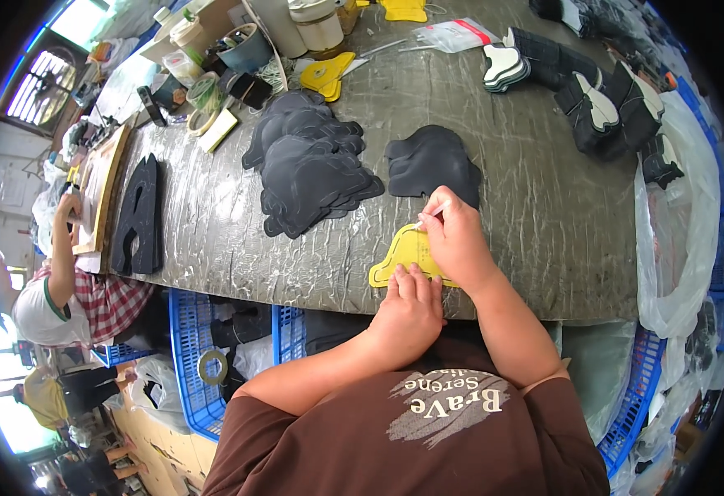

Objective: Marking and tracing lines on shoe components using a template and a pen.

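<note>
A yellow template [407,248] with slots along its edge lies near the table's front edge. My left hand [407,310] rests on it, fingers flat and pressing it down. My right hand [457,240] is closed in a pinch on a thin white marking pen [428,219], its tip at the template's upper edge. Whatever lies under the template is mostly hidden by it and my hands. Just beyond my right hand is a small stack of black cut pieces [434,161]. A larger, spread pile of black cut pieces [312,165] sits to its left.
Tubs and tools crowd the far left, near a yellow template [327,76]. Black-and-white stitched parts [585,91] lie at the far right beside a clear plastic bag [680,207]. Blue crates [192,355] stand below the table edge. Another person [64,289] works at the left.
</note>
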`<action>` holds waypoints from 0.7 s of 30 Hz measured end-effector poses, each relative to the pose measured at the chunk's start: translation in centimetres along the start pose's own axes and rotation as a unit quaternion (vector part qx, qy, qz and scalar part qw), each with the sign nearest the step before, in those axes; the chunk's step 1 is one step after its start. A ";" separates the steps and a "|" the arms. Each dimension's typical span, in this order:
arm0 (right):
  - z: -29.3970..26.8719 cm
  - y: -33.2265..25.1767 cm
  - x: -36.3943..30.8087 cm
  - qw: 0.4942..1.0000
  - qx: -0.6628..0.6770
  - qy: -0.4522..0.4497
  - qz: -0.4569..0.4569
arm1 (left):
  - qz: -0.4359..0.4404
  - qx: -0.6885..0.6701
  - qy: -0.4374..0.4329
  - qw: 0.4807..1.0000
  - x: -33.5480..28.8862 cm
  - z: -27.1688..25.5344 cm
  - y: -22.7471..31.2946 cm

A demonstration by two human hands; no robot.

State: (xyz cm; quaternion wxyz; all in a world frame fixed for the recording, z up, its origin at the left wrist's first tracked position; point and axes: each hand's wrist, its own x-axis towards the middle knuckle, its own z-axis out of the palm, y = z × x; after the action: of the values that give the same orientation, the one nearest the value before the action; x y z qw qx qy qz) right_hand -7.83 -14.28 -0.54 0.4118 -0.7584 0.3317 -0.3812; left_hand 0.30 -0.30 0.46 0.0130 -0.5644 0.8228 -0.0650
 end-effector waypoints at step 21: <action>-1.3 0.0 -0.9 0.999 0.011 0.039 0.035 | 0.000 -0.012 -0.006 1.000 0.0 -0.1 0.1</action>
State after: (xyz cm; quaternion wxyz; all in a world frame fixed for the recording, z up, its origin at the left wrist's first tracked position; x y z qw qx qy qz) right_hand -9.41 -14.00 -0.31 0.4197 -0.7263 0.3700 -0.3994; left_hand 0.21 -0.25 0.58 0.0107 -0.5647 0.8237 -0.0515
